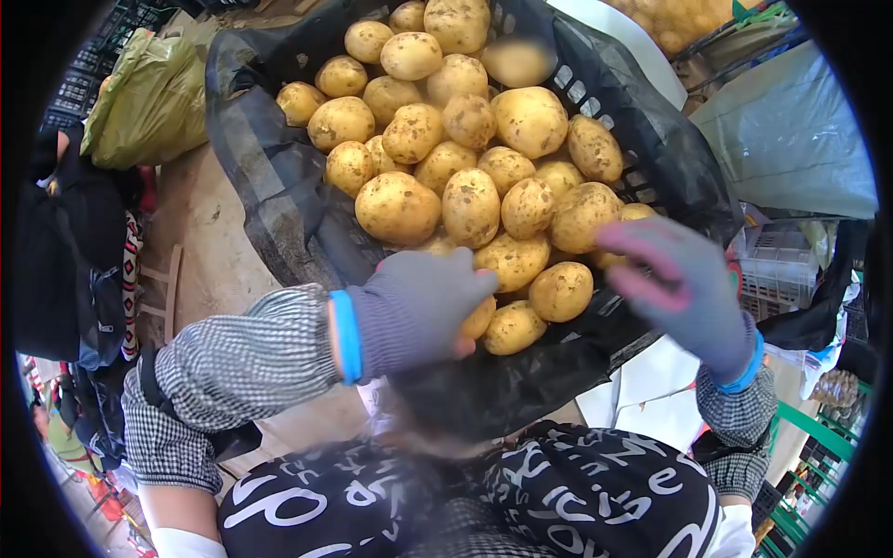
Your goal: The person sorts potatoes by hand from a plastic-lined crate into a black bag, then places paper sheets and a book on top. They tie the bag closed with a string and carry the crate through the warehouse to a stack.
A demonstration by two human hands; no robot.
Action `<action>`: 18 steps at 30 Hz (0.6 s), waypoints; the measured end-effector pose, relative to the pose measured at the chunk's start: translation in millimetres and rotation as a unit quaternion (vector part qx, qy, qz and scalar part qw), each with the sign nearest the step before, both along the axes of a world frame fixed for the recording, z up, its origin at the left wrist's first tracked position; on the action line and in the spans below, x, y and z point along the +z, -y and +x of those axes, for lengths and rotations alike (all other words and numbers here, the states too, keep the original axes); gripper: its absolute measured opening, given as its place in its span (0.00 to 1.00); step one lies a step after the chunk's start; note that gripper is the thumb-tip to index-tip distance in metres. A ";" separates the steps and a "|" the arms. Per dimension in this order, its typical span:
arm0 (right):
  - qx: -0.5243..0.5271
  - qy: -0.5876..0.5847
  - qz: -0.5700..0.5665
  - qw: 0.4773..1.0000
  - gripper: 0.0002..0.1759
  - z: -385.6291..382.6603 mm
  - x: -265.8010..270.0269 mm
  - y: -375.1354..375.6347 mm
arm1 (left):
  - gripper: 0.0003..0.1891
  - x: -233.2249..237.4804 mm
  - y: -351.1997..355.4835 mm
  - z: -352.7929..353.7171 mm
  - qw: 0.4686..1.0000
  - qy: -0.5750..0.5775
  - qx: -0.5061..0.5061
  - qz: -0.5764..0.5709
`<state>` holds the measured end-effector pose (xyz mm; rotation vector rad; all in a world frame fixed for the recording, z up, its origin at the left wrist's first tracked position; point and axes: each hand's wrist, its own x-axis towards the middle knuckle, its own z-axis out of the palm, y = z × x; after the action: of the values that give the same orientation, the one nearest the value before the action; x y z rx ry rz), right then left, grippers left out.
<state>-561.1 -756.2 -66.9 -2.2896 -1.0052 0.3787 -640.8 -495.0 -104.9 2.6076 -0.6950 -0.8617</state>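
Observation:
Loose potatoes [472,206] with brown spots fill a black plastic crate [642,121] lined with dark sheeting [279,177]. My left hand [419,293], in a grey knitted glove with pink on the fingers, curls over a potato [479,318] at the near side of the pile; its palm side is hidden. On the right, my right hand [677,279] wears a matching glove. Its fingers are bent, somewhat apart and slightly blurred, with the tips beside a large potato [584,219] at the pile's right edge. I see nothing held in it.
A yellowish plastic bag [149,98] stands at the upper left. At the right are a large pale sack [791,135], a white crate [779,265] and a green metal frame [814,428]. More potatoes [674,19] show at the top right.

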 end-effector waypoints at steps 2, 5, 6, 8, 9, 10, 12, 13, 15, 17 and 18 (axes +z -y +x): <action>0.110 0.044 -0.106 0.987 0.27 -5.8 -12.7 -5.5 | 0.31 -7.6 2.0 4.2 0.998 -0.017 -0.053 -0.017; 0.083 0.012 -0.245 0.966 0.37 -26.4 -22.2 -23.5 | 0.32 -12.5 -17.9 8.9 0.990 -0.056 -0.047 -0.116; 0.085 0.025 -0.229 0.969 0.36 -25.5 -22.9 -21.0 | 0.33 -10.6 -15.1 5.9 0.992 -0.055 -0.038 -0.109; 0.089 0.033 -0.200 0.975 0.34 -25.8 -23.6 -19.6 | 0.34 -7.5 -11.7 -0.5 0.994 -0.037 -0.048 -0.088; 0.086 0.037 -0.231 0.969 0.33 -26.5 -20.7 -20.7 | 0.34 -4.8 -13.1 -1.4 0.994 -0.038 -0.050 -0.086; 0.083 0.039 -0.262 0.961 0.33 -28.6 -17.6 -21.0 | 0.33 -1.8 -13.6 -2.4 0.994 -0.042 -0.052 -0.086; 0.077 0.066 -0.239 0.966 0.30 -28.8 -18.8 -13.0 | 0.29 13.5 -17.8 7.2 0.990 -0.089 -0.058 -0.088; 0.078 0.047 -0.204 0.975 0.29 -23.5 -15.6 -7.2 | 0.28 17.9 -24.4 19.0 0.989 -0.031 -0.013 -0.141; 0.079 -0.003 -0.136 0.988 0.28 -16.9 -5.7 3.7 | 0.23 27.3 -40.4 58.1 0.969 0.106 0.105 -0.196; -0.030 0.031 -0.059 0.997 0.23 -17.4 2.5 10.7 | 0.22 35.4 -58.7 114.9 0.932 0.246 0.209 -0.163; -0.084 0.080 0.015 0.993 0.21 -17.4 -0.2 18.2 | 0.30 21.9 -74.2 146.3 0.926 0.309 0.190 -0.104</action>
<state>-578.5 -774.4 -67.1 -2.3852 -0.8781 0.1108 -494.6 -420.8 -83.1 2.6715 -0.3619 0.1588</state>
